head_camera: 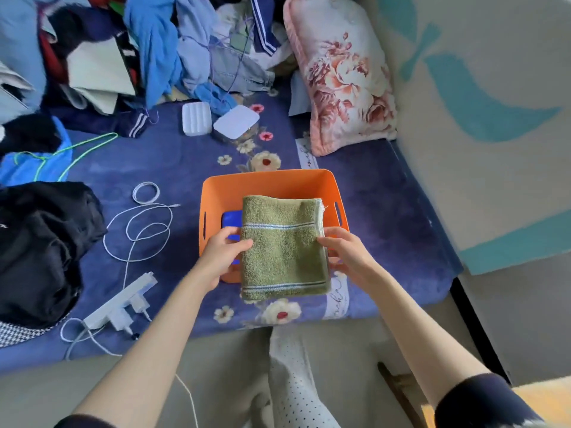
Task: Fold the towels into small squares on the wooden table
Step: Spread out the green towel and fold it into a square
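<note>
- Both hands hold a folded green towel (282, 247) just above an orange basket (265, 182), which sits on a bed covered in a dark blue flowered spread (185, 168).
- The left hand (221, 256) grips the towel's left edge, thumb on top and fingers tucked underneath.
- The right hand (346, 251) pinches the right edge the same way, thumb lying on the cloth.
- The towel has two pale blue stripes across it; its near edge hangs over the basket's front rim.
- Something blue (232, 222) lies inside the basket, partly hidden by the towel and the left hand.
- A white cable (145, 217) loops over the spread to the left, with a white power strip (123, 304) near the bed's edge.
- A pink floral pillow (343, 72) leans by the wall, and a heap of clothes (139, 47) fills the far side of the bed.
</note>
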